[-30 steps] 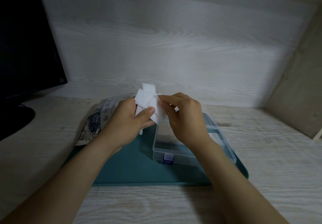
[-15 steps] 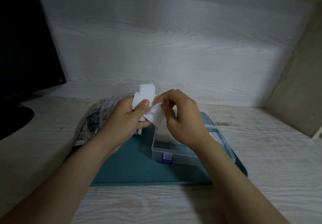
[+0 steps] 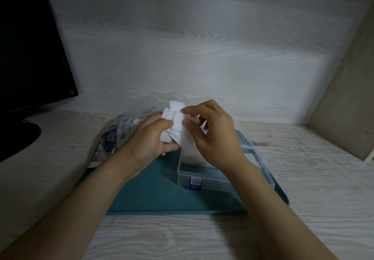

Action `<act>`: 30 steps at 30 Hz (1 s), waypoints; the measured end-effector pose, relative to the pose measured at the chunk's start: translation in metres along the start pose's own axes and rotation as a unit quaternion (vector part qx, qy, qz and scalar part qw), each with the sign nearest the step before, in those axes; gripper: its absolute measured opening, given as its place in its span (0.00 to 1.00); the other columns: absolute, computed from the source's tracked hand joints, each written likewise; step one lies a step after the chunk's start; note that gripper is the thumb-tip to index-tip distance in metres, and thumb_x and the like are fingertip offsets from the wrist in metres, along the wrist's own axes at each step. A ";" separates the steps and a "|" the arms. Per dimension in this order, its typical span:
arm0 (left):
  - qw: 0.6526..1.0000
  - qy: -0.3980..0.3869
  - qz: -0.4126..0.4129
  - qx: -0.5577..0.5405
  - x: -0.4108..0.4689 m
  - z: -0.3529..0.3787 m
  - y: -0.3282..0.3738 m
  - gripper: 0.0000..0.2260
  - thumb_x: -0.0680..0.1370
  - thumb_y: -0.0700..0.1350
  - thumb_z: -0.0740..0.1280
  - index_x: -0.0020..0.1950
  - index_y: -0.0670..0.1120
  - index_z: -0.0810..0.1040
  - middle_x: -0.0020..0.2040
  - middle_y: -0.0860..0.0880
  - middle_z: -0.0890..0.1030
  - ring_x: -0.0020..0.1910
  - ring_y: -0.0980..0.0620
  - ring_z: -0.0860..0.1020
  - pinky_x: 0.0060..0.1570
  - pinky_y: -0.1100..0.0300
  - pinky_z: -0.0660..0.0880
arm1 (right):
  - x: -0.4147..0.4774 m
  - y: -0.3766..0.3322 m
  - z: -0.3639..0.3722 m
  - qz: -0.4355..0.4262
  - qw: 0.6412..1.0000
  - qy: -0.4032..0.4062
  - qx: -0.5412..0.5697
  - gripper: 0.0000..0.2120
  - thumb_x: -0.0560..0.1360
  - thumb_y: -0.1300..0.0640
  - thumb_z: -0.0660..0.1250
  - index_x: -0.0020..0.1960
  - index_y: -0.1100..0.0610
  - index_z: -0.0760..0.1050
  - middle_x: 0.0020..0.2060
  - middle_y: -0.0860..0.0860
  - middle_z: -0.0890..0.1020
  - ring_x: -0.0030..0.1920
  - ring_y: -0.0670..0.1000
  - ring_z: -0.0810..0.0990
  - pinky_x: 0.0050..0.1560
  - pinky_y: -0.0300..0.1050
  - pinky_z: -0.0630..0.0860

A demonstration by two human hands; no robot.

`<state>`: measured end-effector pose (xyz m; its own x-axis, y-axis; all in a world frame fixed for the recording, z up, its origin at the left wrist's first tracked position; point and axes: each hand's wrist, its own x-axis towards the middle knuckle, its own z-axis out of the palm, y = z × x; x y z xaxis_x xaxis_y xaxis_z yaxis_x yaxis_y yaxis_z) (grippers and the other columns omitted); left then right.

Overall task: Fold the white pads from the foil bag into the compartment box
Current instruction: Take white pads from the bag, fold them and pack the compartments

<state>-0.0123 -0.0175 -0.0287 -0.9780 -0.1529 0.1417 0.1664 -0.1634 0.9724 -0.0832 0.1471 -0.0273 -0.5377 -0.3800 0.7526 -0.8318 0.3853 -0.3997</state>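
1. a pale wood-grain tabletop (image 3: 303, 178) fills the lower half of the view. a whitewashed wood-grain back panel (image 3: 202, 57) rises at 12 o'clock, and a plain beige side wall (image 3: 344, 108) closes the corner at 3 o'clock. the light is dim.
2. a teal mat (image 3: 151, 195) lies flat on the tabletop, at 6 o'clock from the middle of the view.
3. a dark monitor (image 3: 30, 47) stands at 9 to 10 o'clock. its round foot (image 3: 18, 136) rests on the tabletop, well apart from the mat.
4. the foil bag (image 3: 113, 138), printed with dark line art and small round icons, lies at 9 o'clock of the hands, by the mat's far left corner. the left wrist hides part of it.
5. the clear compartment box (image 3: 202, 176) sits on the mat's right half, with a blue latch (image 3: 195, 185) on its near wall. dividers show along its 3 o'clock side. the right forearm crosses its near right corner and covers part of it.
6. the white pads (image 3: 178, 122) are a bunched stack held in the air above the box's far left corner.
7. the left hand (image 3: 149, 138) grips the stack from 9 o'clock, thumb on top and fingers curled beneath.
8. the right hand (image 3: 216, 138) pinches a pad's edge from 3 o'clock.
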 end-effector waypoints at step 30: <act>0.998 0.003 -0.023 -0.062 -0.003 0.004 0.005 0.17 0.90 0.50 0.55 0.71 0.43 0.76 0.63 0.41 0.85 0.62 0.43 0.85 0.61 0.39 0.81 | 0.003 -0.001 -0.011 0.076 0.982 -0.030 0.173 0.04 0.80 0.62 0.73 0.52 0.54 0.85 0.43 0.44 0.87 0.44 0.46 0.83 0.44 0.39 0.76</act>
<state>-0.0091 -0.0136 -0.0232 -0.9845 -0.1476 0.0952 0.1352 -0.2903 0.9474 -0.0829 0.1548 -0.0192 -0.6570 -0.3934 0.6431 -0.7335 0.1364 -0.6659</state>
